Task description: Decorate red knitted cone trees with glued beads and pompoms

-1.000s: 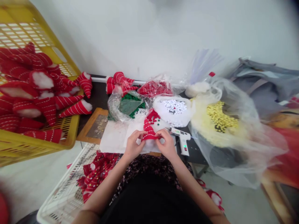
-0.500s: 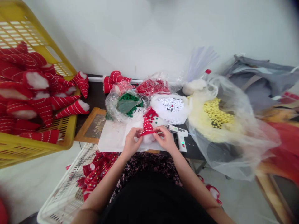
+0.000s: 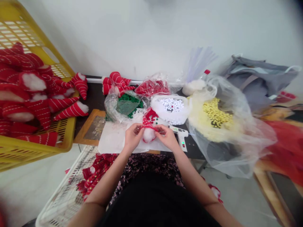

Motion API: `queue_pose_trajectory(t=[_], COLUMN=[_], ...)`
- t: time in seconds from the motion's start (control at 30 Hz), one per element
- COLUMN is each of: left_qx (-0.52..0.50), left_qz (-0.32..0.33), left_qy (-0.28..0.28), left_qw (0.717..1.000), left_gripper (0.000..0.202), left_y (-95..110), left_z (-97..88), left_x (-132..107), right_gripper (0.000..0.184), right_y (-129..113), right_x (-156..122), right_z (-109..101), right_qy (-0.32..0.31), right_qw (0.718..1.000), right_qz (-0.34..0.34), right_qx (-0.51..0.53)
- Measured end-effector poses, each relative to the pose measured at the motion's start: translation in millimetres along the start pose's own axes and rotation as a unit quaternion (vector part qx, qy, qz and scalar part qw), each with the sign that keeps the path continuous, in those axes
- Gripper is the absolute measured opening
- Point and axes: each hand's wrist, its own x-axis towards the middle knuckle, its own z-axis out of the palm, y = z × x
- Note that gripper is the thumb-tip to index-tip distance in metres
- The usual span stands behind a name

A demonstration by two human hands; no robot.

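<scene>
Both hands pinch the rim of a red cone-shaped hat (image 3: 148, 125) with white stitched lines. White stuffing (image 3: 149, 135) bulges from its wide end, which faces me, while the tip points away. My left hand (image 3: 133, 136) is closed on the left edge, my right hand (image 3: 167, 136) on the right edge. Beneath lies a white paper sheet (image 3: 111, 138). Small red and green pompoms (image 3: 153, 118) are scattered just beyond the hat. A white glue gun (image 3: 181, 136) rests beside my right hand.
Bags of green pompoms (image 3: 129, 103), white pompoms (image 3: 172, 105) and yellow pompoms (image 3: 215, 112) line the table's back. A yellow crate (image 3: 68, 138) of red stuffed cones stands left. Below it, a white basket (image 3: 55, 192) holds red pieces. A wooden frame (image 3: 81, 132) lies by the paper.
The hat's wide end has tipped up toward me, so more of the white stuffing shows. Both hands keep their hold on the rim. The whole view has shifted slightly.
</scene>
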Motion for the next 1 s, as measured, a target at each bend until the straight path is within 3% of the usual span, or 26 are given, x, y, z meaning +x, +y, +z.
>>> queue_pose_trajectory(t=[0.17, 0.33, 0.57, 0.7, 0.83, 0.9, 1.0], left_qx=[-0.037, -0.059, -0.027, 0.015, -0.023, -0.061, -0.089], left_qz=[-0.032, -0.049, -0.051, -0.017, -0.001, -0.034, -0.150], left_qy=[0.004, 0.020, 0.004, -0.031, -0.058, -0.036, -0.006], left_qw=[0.999, 0.997, 0.998, 0.999, 0.998, 0.997, 0.985], left_gripper=[0.021, 0.025, 0.022, 0.019, 0.030, 0.036, 0.041], left_y=[-8, -11, -21, -26, -26, -25, -23], left_z=[1.6, -2.2, -8.7, -16.4, -23.1, -23.6, -19.5], left_x=[-5, -4, -16, -26, -31, -27, -10], right_gripper=[0.017, 0.012, 0.011, 0.021, 0.021, 0.021, 0.022], right_y=[3, 4, 5, 6, 5, 5, 7], right_x=[-3, 0, -2, -9, -14, -15, -16], right_z=[6, 12, 8, 3, 0, 0, 1], right_qy=[-0.034, -0.016, -0.025, -0.023, -0.018, -0.019, -0.019], right_qw=[0.999, 0.999, 0.997, 0.999, 0.998, 0.997, 0.996], right_qz=[0.010, 0.036, 0.066, 0.014, -0.046, -0.061, -0.071], right_qx=[0.009, 0.031, 0.022, -0.032, -0.048, -0.046, -0.054])
